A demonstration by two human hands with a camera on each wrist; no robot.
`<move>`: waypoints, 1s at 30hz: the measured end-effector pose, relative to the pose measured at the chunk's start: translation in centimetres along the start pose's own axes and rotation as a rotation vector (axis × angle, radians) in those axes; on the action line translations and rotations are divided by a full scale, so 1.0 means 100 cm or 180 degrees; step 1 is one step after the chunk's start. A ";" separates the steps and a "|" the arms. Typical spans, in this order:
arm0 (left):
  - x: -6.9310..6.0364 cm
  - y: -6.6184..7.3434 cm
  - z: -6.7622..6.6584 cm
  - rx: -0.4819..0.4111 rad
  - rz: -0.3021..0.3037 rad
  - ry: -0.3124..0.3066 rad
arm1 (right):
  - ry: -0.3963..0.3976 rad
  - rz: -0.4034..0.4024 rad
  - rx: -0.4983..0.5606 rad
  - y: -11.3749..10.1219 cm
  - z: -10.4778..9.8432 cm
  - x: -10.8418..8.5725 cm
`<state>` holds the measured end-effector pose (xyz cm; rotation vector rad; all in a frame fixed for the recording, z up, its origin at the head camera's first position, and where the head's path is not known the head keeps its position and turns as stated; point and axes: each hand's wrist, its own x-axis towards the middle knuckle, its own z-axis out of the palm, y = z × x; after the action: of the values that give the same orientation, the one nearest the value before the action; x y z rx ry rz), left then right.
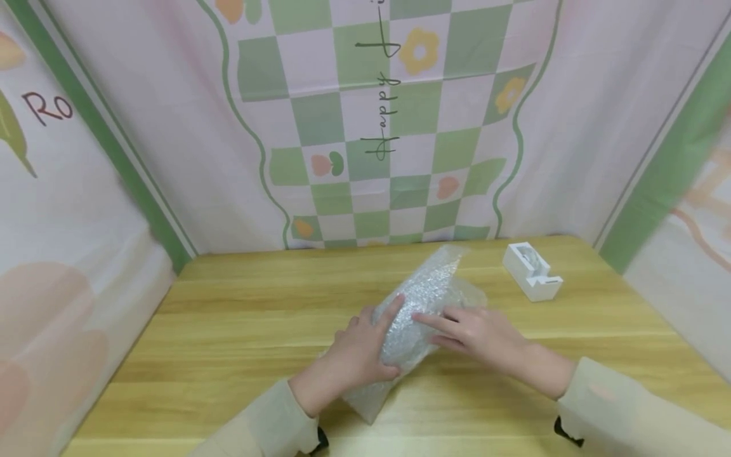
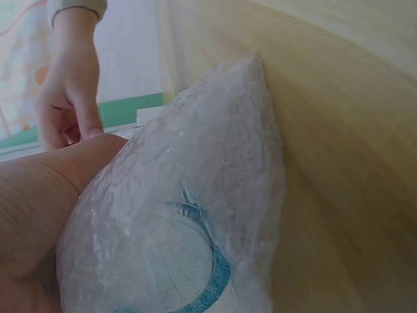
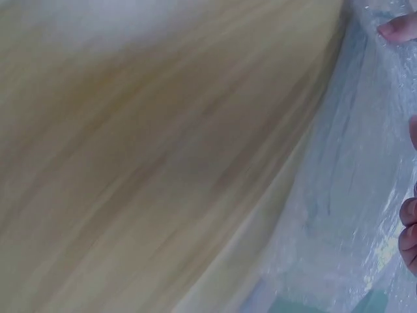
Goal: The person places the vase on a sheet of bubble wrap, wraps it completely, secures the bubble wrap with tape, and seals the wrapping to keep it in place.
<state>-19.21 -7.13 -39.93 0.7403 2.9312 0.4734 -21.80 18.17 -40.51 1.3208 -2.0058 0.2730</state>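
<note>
A bundle of bubble wrap [image 1: 419, 301] lies slantwise on the wooden table. Through the wrap in the left wrist view shows a round, clear thing with a blue ring [image 2: 221, 274]; its kind is unclear. My left hand [image 1: 362, 349] grips the bundle from above, thumb on the near side and fingers spread over the far side. At the bundle's right side, my right hand [image 1: 480, 333] touches the wrap with its straight index finger, while its other fingers are partly bent. In the right wrist view, a fingertip [image 3: 394, 29] presses on the wrap at the edge.
A white tape dispenser [image 1: 533, 273] stands at the back right of the wooden table [image 1: 228, 317]. Patterned curtains [image 1: 365, 114] hang behind the table and along both sides.
</note>
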 end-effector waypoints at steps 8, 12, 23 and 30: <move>0.000 0.002 -0.001 0.0001 -0.0015 0.0027 | -0.0230 0.0033 -0.0102 0.002 -0.002 -0.009; 0.000 0.002 0.000 -0.0013 -0.0023 0.0032 | -0.0349 0.0204 0.0001 -0.002 -0.004 -0.010; -0.003 0.007 0.004 0.0028 -0.0117 0.0110 | -0.0991 0.1090 0.0190 -0.014 -0.019 -0.010; -0.004 0.012 0.004 0.0032 -0.0162 0.0082 | -0.1095 0.1454 0.0552 -0.013 -0.019 -0.011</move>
<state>-18.30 -6.19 -39.91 0.6637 2.9702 0.4678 -19.55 19.36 -40.11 1.0457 -2.6225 0.4632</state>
